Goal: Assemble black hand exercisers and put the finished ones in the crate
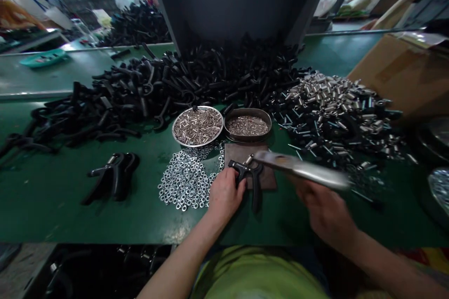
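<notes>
My left hand [226, 192] is closed on a black hand grip with a coil spring [255, 181], pressing it onto a brown-grey plate [270, 180]. The spring shows near the top of the grip, between its two arms. Over the plate's right side, my right hand [328, 210] is wrapped round a long silver hammer-like metal bar [308, 170], smeared by motion. Its left end is above the hand grip; whether they touch I cannot tell. Left of my left hand lie many small metal rings [185, 180]. Another assembled black hand grip [117, 175] rests farther left.
Behind the plate stand a round dish of metal pins [174, 131] and an oval tin of small metal parts [249, 138]. Black handles [196, 74] are heaped along the back. Springs and screws [333, 98] are piled at right, before a cardboard box [403, 77].
</notes>
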The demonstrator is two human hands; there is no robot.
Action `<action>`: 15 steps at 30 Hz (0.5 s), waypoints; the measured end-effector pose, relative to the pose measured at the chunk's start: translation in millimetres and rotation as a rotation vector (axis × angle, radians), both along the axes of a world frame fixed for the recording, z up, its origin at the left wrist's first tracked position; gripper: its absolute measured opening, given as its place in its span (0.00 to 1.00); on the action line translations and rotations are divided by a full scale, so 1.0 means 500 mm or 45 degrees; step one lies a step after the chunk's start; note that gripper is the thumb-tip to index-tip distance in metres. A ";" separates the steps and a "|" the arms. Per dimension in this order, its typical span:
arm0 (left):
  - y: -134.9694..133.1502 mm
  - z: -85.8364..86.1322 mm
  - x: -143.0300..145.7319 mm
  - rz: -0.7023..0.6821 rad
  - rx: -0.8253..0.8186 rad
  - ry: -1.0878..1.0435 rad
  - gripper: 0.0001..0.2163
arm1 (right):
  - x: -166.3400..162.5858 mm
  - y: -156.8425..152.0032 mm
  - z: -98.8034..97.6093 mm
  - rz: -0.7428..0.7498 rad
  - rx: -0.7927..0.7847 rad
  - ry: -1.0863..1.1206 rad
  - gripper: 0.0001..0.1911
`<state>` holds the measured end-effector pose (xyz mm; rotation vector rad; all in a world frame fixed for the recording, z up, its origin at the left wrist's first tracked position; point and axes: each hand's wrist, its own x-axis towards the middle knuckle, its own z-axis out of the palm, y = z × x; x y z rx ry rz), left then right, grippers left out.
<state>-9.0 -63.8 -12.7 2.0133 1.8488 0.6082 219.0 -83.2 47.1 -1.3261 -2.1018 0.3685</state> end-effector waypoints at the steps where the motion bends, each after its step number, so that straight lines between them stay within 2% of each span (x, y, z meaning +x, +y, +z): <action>1: 0.002 0.000 0.001 -0.002 0.003 0.009 0.04 | -0.004 0.007 -0.008 0.038 -0.082 -0.112 0.17; 4: 0.007 0.003 0.000 -0.020 -0.008 0.020 0.04 | -0.016 0.023 -0.002 0.043 -0.286 -0.254 0.18; 8: 0.010 0.006 -0.003 -0.033 -0.020 0.047 0.04 | -0.024 0.019 0.013 -0.009 -0.125 -0.111 0.21; 13: 0.019 0.020 0.000 -0.053 -0.108 0.101 0.06 | -0.008 0.029 -0.044 0.064 -0.242 -0.426 0.20; 15: 0.029 0.030 -0.015 -0.052 -0.131 0.054 0.06 | 0.012 0.033 -0.067 0.019 -0.190 -0.440 0.20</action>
